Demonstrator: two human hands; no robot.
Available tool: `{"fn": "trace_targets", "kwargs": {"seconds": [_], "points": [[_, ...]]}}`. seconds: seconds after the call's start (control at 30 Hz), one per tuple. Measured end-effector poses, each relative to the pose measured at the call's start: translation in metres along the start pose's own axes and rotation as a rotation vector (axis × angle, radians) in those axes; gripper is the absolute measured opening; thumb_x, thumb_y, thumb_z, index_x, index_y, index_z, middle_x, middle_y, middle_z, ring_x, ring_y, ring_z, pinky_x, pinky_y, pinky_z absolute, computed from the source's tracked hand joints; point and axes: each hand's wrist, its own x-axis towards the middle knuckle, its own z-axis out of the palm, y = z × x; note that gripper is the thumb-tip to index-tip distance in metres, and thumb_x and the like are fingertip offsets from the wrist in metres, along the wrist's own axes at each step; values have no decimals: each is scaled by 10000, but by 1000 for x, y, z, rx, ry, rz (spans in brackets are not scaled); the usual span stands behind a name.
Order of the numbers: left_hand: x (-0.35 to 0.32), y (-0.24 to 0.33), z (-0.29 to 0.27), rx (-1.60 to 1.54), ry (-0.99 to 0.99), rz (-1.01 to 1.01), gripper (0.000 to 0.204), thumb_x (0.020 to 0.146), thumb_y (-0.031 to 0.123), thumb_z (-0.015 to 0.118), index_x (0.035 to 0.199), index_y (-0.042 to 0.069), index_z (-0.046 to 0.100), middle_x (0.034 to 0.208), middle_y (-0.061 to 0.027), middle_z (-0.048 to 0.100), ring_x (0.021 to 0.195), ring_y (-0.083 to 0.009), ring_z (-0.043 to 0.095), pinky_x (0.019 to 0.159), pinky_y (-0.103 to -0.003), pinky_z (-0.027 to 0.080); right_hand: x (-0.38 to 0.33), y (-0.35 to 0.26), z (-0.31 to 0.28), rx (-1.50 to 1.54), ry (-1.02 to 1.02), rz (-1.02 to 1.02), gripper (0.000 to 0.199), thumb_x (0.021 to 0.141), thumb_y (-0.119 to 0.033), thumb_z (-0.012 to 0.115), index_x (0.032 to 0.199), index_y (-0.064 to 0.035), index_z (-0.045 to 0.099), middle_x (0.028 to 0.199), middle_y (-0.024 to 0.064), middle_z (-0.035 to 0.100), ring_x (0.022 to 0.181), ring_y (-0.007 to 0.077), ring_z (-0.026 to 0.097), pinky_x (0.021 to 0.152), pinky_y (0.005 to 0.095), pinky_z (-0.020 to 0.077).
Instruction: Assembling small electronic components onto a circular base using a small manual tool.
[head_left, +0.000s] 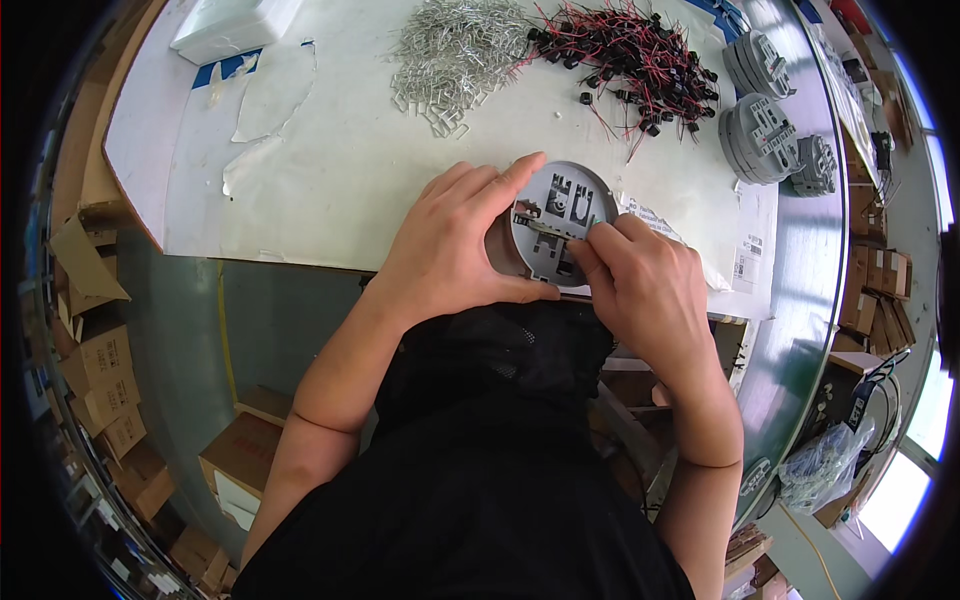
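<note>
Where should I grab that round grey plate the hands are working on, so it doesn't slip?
Probably by its rim, from the left, as the left hand does: thumb under the near edge, fingers over the far edge. The round grey plate is flat with raised slots on top, so its middle stays free for the right hand.

Left hand [450, 240] covers grey disc's [562, 200] left edge; metal clip [545, 228] too small to ID.

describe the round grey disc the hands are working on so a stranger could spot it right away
On the white table sheet, look at the near edge in front of the person. The grey disc lies flat between the left hand and right hand. Unlike the stacked discs far right, it lies alone.
</note>
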Motion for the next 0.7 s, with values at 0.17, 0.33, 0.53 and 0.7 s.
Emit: {"fn": "trace_targets", "kwargs": {"seconds": [0.17,0.33,0.53,0.7], "points": [[0,0,1,-12,6,2,1135,597,416,1008,1563,56,533,1002,-77,638,983,-292,623,953,-436,509,5,0,1,-14,14,-31,262,1008,-261,714,834,-82,634,763,92,609,654,348,661,565,466,503],[-1,2,1,1,12,7,1131,590,408,1009,1561,72,537,1061,-85,669,1035,-299,647,983,-450,504,10,-4,-4,-53,-31,-68,257,1013,-248,703,831,-83,628,779,91,624,675,341,666,575,464,504],[-3,2,1,-22,1,-37,1124,581,439,1006,1550,89,555,1090,-90,687,1051,-299,657,999,-456,500,16,-18,-17,-255,-90,-132,234,1000,-244,713,838,-91,643,782,83,641,677,311,682,581,454,519],[-1,-1,2,-41,11,-27,1110,576,480,1001,1527,90,581,1078,-92,696,1061,-299,663,1012,-451,498,19,-15,-24,-237,-62,-152,231,994,-244,718,839,-85,654,771,81,640,673,299,689,578,447,523]]}}
